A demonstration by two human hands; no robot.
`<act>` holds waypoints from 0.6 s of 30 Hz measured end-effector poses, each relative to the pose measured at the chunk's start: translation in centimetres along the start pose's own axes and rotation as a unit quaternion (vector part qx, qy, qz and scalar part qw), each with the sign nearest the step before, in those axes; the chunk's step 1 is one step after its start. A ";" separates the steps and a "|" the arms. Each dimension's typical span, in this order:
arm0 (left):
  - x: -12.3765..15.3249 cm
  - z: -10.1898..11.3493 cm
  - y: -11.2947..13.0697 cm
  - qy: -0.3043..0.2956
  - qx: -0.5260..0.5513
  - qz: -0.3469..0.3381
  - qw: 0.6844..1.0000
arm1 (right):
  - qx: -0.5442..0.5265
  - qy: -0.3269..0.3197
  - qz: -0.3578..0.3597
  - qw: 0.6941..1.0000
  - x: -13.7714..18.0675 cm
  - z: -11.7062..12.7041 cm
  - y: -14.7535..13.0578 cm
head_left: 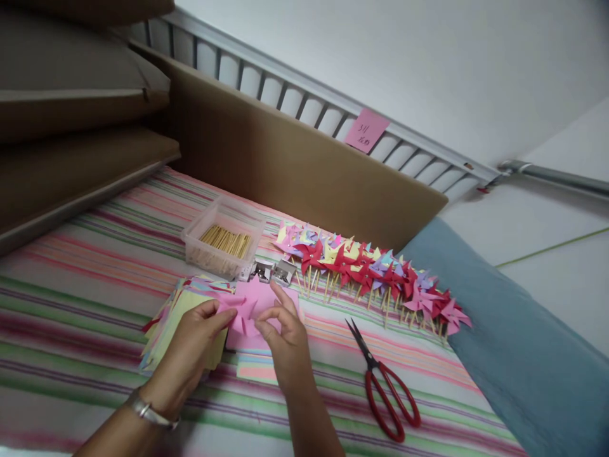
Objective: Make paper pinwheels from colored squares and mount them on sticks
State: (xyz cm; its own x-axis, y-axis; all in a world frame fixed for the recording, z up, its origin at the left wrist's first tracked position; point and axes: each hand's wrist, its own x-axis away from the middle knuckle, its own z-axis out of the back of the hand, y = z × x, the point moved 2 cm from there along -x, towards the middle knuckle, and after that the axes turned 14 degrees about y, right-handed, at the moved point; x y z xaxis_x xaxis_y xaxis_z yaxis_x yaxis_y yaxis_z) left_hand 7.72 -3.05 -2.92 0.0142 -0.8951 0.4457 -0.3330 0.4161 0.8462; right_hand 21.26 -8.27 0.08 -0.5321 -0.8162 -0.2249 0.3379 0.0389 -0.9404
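Pink paper pinwheel (243, 311) is held up in front of the wearer, over a pink sheet (252, 343). L hand (204, 324): pinwheel's L side is pinched btwn thumb & index. R hand (285, 330): thumb & index tips are brought close together at pinwheel's R side, other fingers raised; can't tell if anything is gripped btwn them. Metal band (152, 409) is worn on L wrist. Stack of colored paper (190, 317), pale yellow on top, is partly covered by L hand. Pastel sheets (257, 368) are seen just below the pink sheet. Clear plastic box (233, 214) w/ thin wooden sticks (226, 241) is set behind the stack; 2 small shiny items (273, 271) are placed just R of it, contents unclear. Multicolor pinwheels on sticks (361, 270) are laid in a long row, far R, along the cardboard panel (285, 165). Red-handled scissors (380, 381) are left R of R hand, blades slightly apart, on the striped cloth (95, 254).
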 end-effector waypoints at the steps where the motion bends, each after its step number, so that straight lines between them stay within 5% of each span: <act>1: 0.2 -0.3 0.0 0.005 0.002 -0.001 1.000 | -0.002 -0.001 -0.004 1.000 0.2 -0.3 0.0; 12: 0.5 -0.9 -1.6 -0.072 0.006 -0.035 0.997 | 0.015 0.001 -0.004 1.000 0.6 -0.7 0.8; 18: 0.6 -0.9 -1.3 -0.056 0.019 -0.032 0.998 | 0.015 -0.007 -0.011 1.000 0.5 -0.8 1.0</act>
State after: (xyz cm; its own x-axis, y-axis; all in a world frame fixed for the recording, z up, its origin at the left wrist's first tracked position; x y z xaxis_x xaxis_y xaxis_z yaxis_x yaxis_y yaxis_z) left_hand 8.99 -3.96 -3.46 -0.0688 -0.9330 0.3532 -0.3707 0.3526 0.8592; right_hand 20.71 -8.18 -1.18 -0.5284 -0.8251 -0.2002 0.3487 0.0042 -0.9372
